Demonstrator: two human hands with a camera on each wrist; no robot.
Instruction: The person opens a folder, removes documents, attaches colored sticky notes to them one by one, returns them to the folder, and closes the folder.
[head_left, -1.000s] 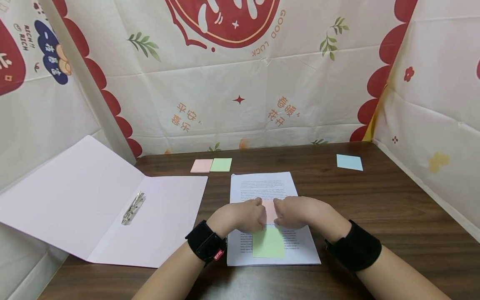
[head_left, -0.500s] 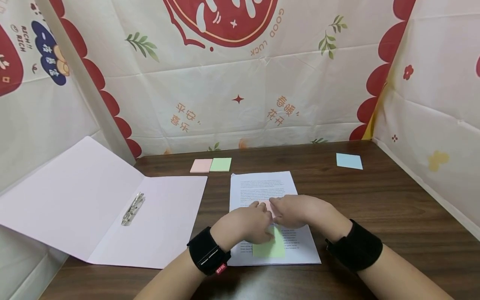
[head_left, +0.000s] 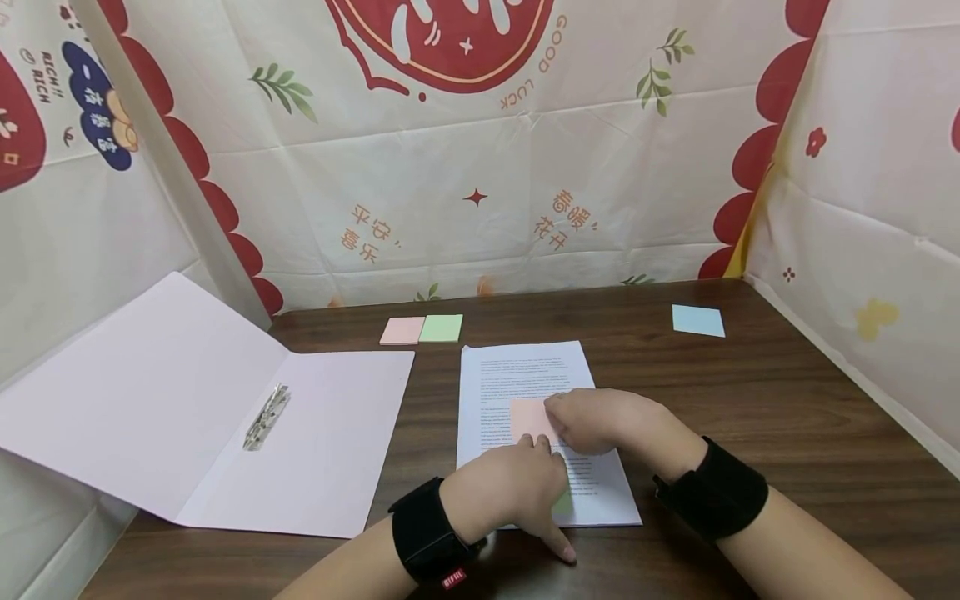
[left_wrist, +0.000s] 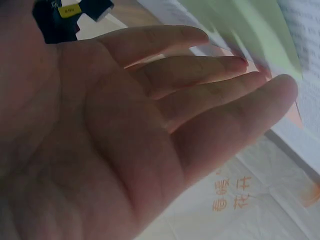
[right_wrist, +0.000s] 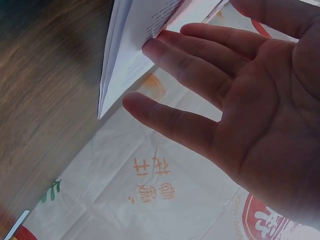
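Note:
A stack of printed pages (head_left: pixel 517 371) lies on the table with a pink sticky note (head_left: pixel 528 415) stuck to its middle. Below it is a green sticky note (head_left: pixel 564 502), mostly covered by my left hand (head_left: pixel 513 485). That hand lies across the lower pages, fingers fairly straight, fingertips at the pink note's lower edge and thumb out past the bottom of the stack. The left wrist view confirms extended fingers (left_wrist: pixel 215 100) beside the green note. My right hand (head_left: pixel 600 421) touches the pink note's right edge; its fingers (right_wrist: pixel 185 70) look straight in the right wrist view.
An open pale folder (head_left: pixel 330 433) with a metal clip (head_left: pixel 266 417) lies on the left. Pink (head_left: pixel 402 331) and green (head_left: pixel 441 328) sticky-note pads sit side by side behind the pages. A blue note pad (head_left: pixel 698 320) is at the back right. Cloth walls (head_left: pixel 450 167) enclose the table.
My left hand has moved from the pink note's left edge down over the green note, and its fingers have spread. The right hand has stayed at the pink note's right edge.

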